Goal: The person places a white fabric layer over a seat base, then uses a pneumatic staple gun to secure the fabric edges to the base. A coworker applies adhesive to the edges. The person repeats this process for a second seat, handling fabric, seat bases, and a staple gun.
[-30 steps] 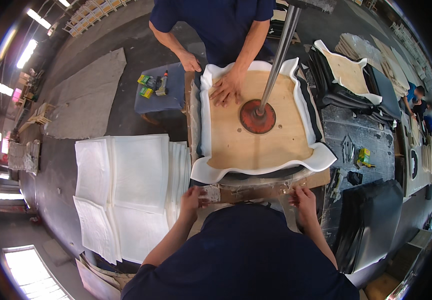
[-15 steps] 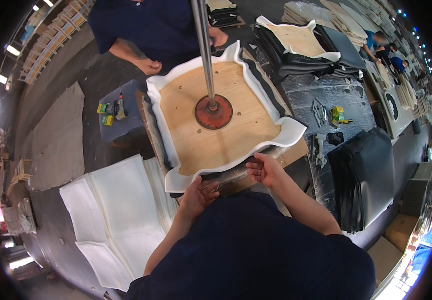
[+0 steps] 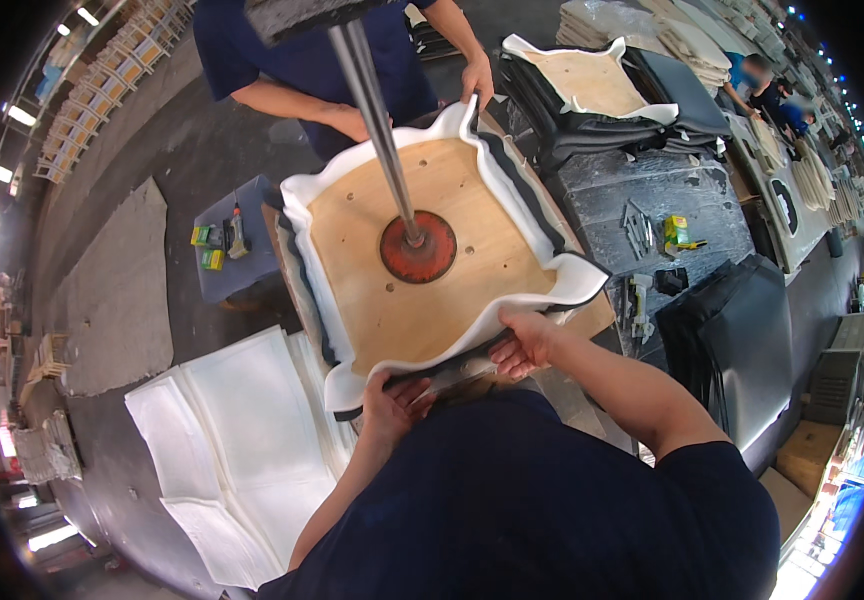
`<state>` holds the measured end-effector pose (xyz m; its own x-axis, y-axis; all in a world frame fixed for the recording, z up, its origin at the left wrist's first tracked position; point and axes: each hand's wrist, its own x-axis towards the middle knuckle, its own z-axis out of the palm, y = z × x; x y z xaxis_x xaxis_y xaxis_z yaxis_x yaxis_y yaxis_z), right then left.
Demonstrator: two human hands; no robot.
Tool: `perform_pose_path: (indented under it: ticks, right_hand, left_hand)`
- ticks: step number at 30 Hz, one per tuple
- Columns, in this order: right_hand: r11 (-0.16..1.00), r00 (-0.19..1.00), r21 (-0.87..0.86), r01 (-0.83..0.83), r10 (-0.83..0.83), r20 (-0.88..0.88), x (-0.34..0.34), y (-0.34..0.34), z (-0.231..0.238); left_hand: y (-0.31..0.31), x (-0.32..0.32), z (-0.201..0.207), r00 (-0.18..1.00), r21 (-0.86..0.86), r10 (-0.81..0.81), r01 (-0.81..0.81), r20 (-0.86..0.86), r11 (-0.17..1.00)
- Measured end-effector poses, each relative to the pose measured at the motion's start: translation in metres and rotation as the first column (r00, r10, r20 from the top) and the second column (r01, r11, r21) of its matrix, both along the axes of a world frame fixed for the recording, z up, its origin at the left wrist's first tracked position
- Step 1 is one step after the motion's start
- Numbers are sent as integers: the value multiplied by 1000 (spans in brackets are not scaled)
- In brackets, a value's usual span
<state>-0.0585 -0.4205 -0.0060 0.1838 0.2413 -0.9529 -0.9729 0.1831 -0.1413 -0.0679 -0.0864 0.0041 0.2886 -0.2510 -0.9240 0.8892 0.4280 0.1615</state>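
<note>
A square wooden seat panel (image 3: pixel 352 270) lies on a white foam sheet (image 3: pixel 300 230), whose edges curl up around it. Beneath the foam, a black cover (image 3: pixel 558 235) shows along the border. A round red press foot (image 3: pixel 418 246) on a metal rod (image 3: pixel 377 120) rests on the panel's middle. My left hand (image 3: pixel 395 408) is at the near left edge, fingers curled at the black cover. At the near right edge, my right hand (image 3: pixel 530 342) has its thumb on the foam and its fingers below, closed on the layered edge.
Across the panel, a co-worker's hand (image 3: pixel 477 78) touches the far right corner. White foam sheets (image 3: pixel 242 400) are stacked at left. To the right stand black cover sheets (image 3: pixel 727 340), a staple gun (image 3: pixel 637 305) and a yellow-green box (image 3: pixel 675 231). A drill (image 3: pixel 236 232) lies far left.
Both my hands have come up against the near edge, and it is now gripped. The co-worker's hands have moved onto the far edge. Above the rod, a dark press head has come into view.
</note>
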Motion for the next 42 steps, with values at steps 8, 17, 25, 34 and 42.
perform_pose_path:
  ticks: [8, 17, 25, 34, 42]
  right_hand:
    - [996, 995, 40, -76, 74, 62, -4, 9, -17]
    - [994, 990, 26, -104, 101, 95, -6, 6, -11]
    - [993, 894, -118, 6, 47, 445, -37, 16, -6]
    - [982, 883, -134, 135, -58, 466, -56, 19, 5]
    - [842, 850, -175, 510, -461, 254, -51, -14, 12]
  left_hand:
    - [-1, -1, -5, 985, 85, -11, -4, 171, 996]
    - [-8, 16, -6, 966, 155, -200, 175, 162, 972]
    - [-17, -6, -26, 763, 623, -386, -28, 518, 782]
    - [10, -19, -13, 932, 290, -196, 106, 304, 951]
    - [6, -1, -5, 990, 135, -98, 84, 102, 987]
